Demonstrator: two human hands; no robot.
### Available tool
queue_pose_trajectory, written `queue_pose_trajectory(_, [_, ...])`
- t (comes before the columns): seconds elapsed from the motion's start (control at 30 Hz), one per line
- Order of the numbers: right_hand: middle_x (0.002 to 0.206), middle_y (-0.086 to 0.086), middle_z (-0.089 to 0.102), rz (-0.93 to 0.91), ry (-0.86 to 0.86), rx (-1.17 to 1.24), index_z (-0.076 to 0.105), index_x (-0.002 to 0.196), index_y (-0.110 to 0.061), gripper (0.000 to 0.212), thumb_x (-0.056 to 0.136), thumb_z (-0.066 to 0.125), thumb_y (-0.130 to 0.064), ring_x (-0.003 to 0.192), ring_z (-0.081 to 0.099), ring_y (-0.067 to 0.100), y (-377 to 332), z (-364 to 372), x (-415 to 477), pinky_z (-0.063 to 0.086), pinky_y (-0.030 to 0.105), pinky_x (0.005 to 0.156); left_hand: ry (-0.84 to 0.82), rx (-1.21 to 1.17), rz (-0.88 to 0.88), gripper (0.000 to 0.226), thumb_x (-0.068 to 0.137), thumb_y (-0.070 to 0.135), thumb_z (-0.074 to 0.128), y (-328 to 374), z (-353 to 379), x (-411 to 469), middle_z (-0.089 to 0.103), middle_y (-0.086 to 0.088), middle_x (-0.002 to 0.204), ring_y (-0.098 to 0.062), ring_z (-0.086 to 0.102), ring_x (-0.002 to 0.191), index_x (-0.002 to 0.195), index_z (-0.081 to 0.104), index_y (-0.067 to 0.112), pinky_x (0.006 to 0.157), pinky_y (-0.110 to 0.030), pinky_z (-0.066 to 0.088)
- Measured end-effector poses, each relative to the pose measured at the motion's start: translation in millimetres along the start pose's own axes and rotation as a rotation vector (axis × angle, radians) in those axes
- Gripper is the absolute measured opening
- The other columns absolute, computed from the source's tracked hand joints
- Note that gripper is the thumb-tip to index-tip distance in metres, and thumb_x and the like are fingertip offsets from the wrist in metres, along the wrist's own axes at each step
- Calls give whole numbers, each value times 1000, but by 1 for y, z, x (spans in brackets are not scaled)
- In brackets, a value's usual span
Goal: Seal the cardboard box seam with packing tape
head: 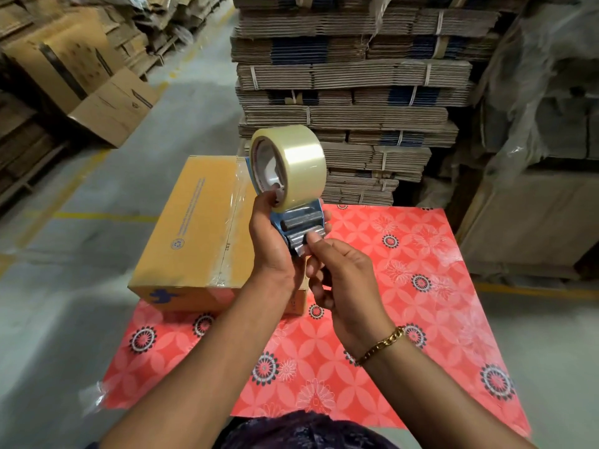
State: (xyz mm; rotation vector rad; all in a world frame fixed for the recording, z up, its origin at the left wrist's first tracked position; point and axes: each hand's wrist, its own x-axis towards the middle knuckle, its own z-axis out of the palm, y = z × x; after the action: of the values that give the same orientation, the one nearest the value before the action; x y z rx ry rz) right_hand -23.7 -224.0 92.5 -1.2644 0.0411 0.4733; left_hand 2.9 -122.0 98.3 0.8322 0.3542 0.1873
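A closed orange-brown cardboard box (191,228) lies on a red flowered table cover (405,286), at its left part. Clear tape runs along the box's top seam (231,228). In front of the box I hold up a blue tape dispenser (301,222) with a roll of clear packing tape (291,166) on it. My left hand (270,247) grips the dispenser from the left, thumb near the roll's hub. My right hand (337,273) grips its lower end, with the thumb pressed on the metal roller and tape end.
A tall pile of bundled flat cardboard sheets (350,92) stands right behind the table. More boxes (107,102) sit at the left on the concrete floor (58,303), which has yellow lines. Plastic-wrapped stacks (544,108) stand at the right.
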Motion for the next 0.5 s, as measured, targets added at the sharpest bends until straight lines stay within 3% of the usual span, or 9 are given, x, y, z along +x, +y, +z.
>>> queue_pose_trajectory(0.13, [53,-2,52,-30,21,28,67,63,-20,33,96,65,-25,38,35,9,7,-2,-5,25,15,35,2,10,-35,55,95,42,37,-2,-3,6,66,-16,65,-27,63,54,78,69,0,51,-27,49])
queue_pose_trajectory(0.33, [54,-2,51,-37,59,55,68,72,-12,27,96,65,-24,38,34,9,13,-3,-6,26,17,37,3,-59,-72,52,95,42,39,-7,-5,18,66,-14,63,-28,64,53,86,65,-1,51,-27,51])
queue_pose_trajectory(0.5, [51,-2,50,-24,78,57,63,88,10,35,95,65,-24,36,34,8,21,-10,-12,24,17,37,12,-93,-101,52,94,42,40,-12,-9,25,67,-15,63,-29,64,52,84,68,-1,51,-27,52])
